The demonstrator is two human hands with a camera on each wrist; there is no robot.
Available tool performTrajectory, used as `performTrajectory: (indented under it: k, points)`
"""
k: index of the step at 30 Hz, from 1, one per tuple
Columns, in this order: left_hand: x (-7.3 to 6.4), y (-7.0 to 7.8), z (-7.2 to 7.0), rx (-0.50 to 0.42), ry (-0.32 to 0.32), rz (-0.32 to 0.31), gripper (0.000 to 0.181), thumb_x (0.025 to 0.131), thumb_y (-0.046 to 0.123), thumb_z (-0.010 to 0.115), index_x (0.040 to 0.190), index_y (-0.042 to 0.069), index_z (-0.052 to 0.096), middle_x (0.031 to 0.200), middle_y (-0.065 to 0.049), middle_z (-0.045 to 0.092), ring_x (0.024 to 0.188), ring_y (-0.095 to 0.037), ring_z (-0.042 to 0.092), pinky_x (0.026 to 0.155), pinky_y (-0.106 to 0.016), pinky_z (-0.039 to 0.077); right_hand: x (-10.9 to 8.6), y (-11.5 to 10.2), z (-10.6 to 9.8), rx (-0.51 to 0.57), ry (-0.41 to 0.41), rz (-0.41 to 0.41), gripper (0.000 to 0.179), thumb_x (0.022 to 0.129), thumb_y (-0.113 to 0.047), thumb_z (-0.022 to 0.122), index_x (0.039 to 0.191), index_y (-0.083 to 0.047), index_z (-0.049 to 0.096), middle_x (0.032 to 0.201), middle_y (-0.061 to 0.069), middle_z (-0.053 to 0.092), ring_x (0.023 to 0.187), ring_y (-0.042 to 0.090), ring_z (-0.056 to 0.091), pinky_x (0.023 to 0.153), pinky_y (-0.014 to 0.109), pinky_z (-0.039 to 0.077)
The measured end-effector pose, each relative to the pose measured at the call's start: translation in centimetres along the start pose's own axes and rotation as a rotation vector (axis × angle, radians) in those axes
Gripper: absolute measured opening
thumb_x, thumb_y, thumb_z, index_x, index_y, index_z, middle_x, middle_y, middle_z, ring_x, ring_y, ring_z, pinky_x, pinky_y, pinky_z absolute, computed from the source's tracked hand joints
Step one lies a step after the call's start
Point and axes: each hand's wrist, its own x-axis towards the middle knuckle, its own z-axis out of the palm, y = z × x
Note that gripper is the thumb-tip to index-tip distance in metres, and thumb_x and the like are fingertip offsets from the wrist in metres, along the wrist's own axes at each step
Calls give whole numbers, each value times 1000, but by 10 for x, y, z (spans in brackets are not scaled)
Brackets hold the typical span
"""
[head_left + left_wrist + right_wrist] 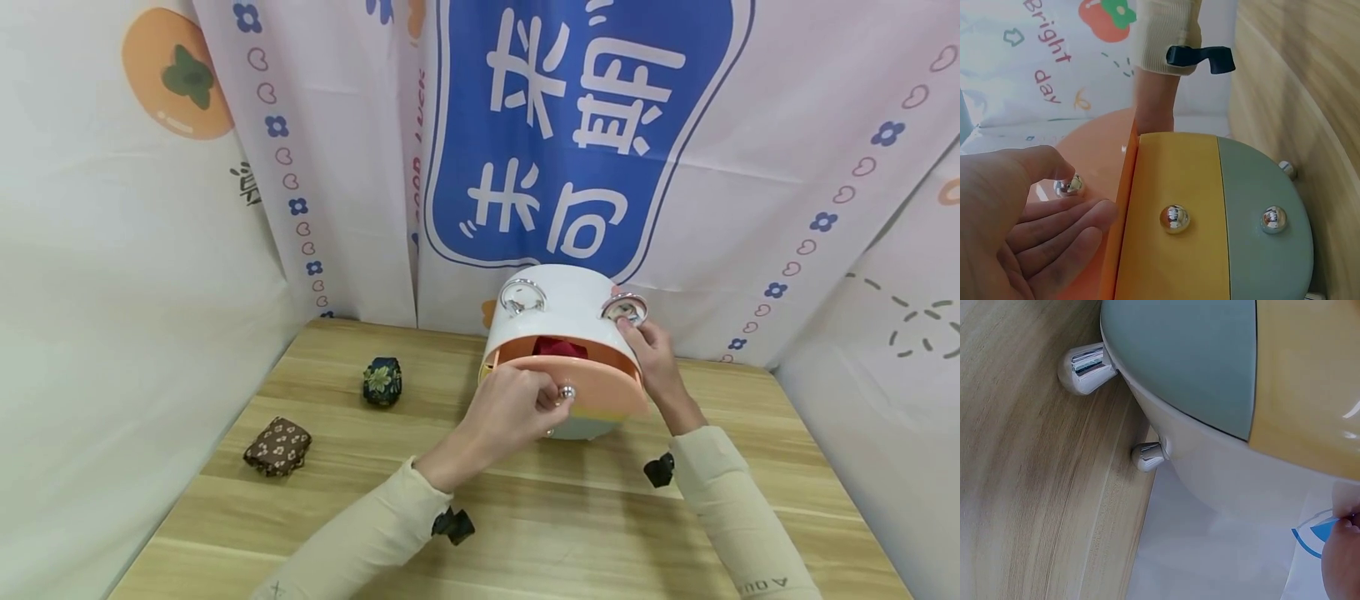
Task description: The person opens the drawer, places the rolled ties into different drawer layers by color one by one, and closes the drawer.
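Note:
A small rounded drawer cabinet [566, 292] with a white shell and two silver ring-shaped eyes stands on the table. Its orange top drawer [603, 385] is pulled partly out, and dark red fabric [560, 347] shows inside. My left hand [517, 404] pinches the drawer's silver knob [1070, 186], other fingers bent beside the orange front. At the cabinet's upper right side, my right hand [651, 354] grips the shell, thumb by the right ring [625, 309]; its other fingers are mostly hidden. Below the orange drawer, the yellow drawer [1175, 175] and grey-green drawer [1260, 181] are closed.
Left of the cabinet lie a folded dark blue floral cloth bundle [382, 382] and a folded brown floral one [277, 447] on the wooden table [360, 500]. Printed white curtains [360, 183] surround the table at the back and sides. Silver feet [1087, 369] hold the cabinet up.

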Motion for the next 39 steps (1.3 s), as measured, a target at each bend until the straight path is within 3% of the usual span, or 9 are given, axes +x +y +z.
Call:
performTrajectory:
  k: [7,12,22,27,31,34,39]
  points:
    - [7,-7,6,-23,27,-22,19,85,30,68,68,21,71,65,14,68,63,3,64,66,-14,50,0,-1,-1,-28,-20,9,19,99,-23,52,105,-17,69,87,-12,70,76,1,65,66,17,53]
    - [15,-14,10,14,65,-12,21,84,29,67,65,22,70,62,15,67,60,4,63,63,-14,49,1,1,-2,-47,-22,1,17,98,-19,53,101,-17,70,84,-14,69,76,1,62,67,16,51]
    - [24,-19,15,76,84,-2,22,84,31,66,65,22,71,64,14,69,61,3,63,77,-22,50,0,0,-3,-38,-21,-13,24,99,-20,52,114,-9,68,98,-16,70,88,1,62,75,15,51]
    - [19,-23,18,74,88,-1,23,83,32,68,63,22,70,62,14,69,58,3,63,69,-19,49,-1,-11,0,-39,-33,-12,26,99,-18,52,116,-5,67,101,-18,69,89,0,62,76,15,51]
    - [10,-27,25,68,51,-28,30,81,31,70,55,21,59,54,15,61,49,5,51,53,-14,41,-4,-17,2,-50,-31,-4,23,99,-20,52,111,-9,68,95,-16,69,85,0,62,73,16,51]
    - [4,-31,32,77,15,-65,35,80,32,70,52,21,52,49,15,52,45,4,40,46,-14,32,-3,-14,1,-49,-33,1,23,99,-21,52,112,-11,68,96,-16,69,85,0,62,73,16,51]
    - [-3,-35,44,93,-31,-121,40,81,35,69,50,21,49,45,15,45,43,2,35,42,-14,28,0,-3,-1,-53,-24,-8,29,100,-24,52,118,-8,66,105,-17,69,92,1,62,76,15,51]
